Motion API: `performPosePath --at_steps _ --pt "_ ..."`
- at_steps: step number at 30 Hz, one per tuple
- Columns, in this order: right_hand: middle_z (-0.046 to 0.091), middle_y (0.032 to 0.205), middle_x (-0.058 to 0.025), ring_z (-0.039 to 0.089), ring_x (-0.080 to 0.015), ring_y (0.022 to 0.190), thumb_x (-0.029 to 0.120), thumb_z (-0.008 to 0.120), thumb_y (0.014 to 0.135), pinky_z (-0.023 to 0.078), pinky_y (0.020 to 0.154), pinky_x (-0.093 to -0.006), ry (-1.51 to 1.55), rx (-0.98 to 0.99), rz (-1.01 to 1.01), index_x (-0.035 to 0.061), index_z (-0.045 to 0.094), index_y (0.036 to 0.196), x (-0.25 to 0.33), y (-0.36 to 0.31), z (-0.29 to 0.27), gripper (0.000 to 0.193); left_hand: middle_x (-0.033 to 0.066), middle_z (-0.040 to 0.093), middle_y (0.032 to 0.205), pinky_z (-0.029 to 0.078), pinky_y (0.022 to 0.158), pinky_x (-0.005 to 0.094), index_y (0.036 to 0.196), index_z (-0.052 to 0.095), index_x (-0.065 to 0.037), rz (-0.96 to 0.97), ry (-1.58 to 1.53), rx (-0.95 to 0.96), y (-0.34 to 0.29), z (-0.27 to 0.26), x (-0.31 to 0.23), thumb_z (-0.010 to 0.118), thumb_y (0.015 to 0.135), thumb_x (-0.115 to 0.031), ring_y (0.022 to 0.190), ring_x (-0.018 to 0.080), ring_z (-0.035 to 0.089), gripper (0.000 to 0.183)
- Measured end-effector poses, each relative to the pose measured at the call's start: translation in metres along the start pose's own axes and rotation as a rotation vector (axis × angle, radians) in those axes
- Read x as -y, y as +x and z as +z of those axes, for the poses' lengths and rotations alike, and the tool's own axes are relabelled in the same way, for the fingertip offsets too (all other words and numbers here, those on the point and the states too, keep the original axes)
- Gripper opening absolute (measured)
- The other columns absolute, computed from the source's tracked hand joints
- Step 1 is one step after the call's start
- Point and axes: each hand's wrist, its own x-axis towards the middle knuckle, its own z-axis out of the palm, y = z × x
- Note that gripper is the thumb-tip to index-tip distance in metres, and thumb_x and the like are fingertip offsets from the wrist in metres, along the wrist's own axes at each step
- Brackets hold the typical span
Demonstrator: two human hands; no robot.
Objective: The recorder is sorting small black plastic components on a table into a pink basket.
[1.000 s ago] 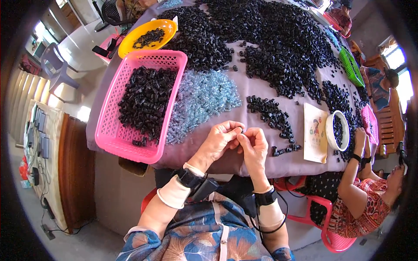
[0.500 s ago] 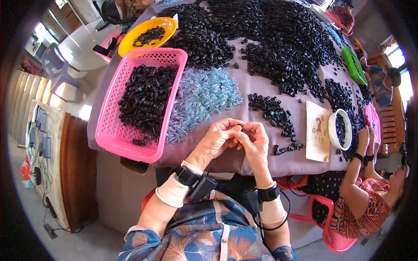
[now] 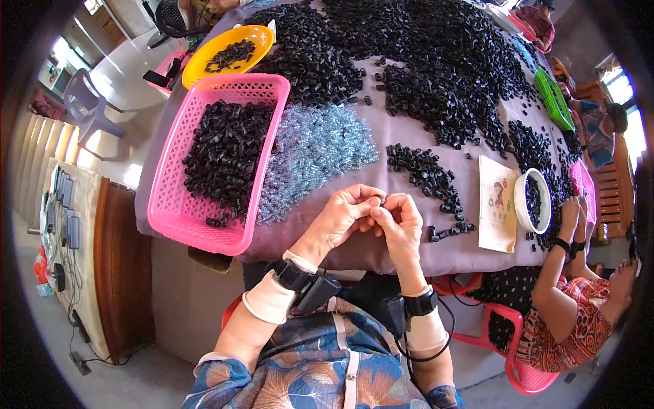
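Note:
Over the near edge of the table, my left hand [image 3: 346, 217] and my right hand [image 3: 400, 223] meet fingertip to fingertip. Between the pinched thumbs and forefingers is a small black part [image 3: 380, 200], mostly covered by the fingers. Just beyond my left hand spreads a pile of small clear, bluish coils that look like springs [image 3: 320, 143]. Past my right hand lies a loose group of short black plastic pieces [image 3: 426, 174]. A pink basket [image 3: 158, 198] holding more black pieces stands to the left of the coils.
A yellow plate [image 3: 197, 67] with small dark bits sits behind the basket. Heaped black pieces [image 3: 436, 75] cover the far table. On the right are a booklet [image 3: 497, 204], a white bowl [image 3: 521, 215] and a green basket [image 3: 550, 102]. A co-worker [image 3: 565, 300] sits at the right corner.
My hands stay together in nearly the same place, with only slight finger movement around the small black part. The whole view has shifted very slightly.

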Motion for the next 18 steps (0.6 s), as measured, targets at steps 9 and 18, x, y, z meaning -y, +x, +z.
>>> performPosePath --at_steps 9,18 --pt "0.058 0.076 -0.0007 0.053 -0.0041 0.062 0.006 0.068 0.079 0.042 0.051 -0.0172 -0.026 0.059 0.083 0.0022 0.053 0.099 0.008 0.003 0.006 0.025 0.0022 0.06 0.086 0.048 0.055 0.0228 0.106 0.057 -0.004 0.072 -0.108 -0.025 0.0 -0.001 0.006 0.061 0.085 -0.008 0.069 0.0098 0.058 0.022" --pt "0.053 0.092 -0.0015 0.053 -0.005 0.069 0.005 0.064 0.082 0.046 0.055 -0.0176 0.009 0.189 0.062 -0.0013 0.055 0.108 -0.002 0.002 -0.003 0.028 0.0032 0.058 0.087 0.051 0.059 0.0273 0.104 0.05 -0.008 -0.002 -0.201 0.041 -0.002 -0.005 0.004 0.059 0.087 -0.011 0.073 0.0121 0.059 0.019"
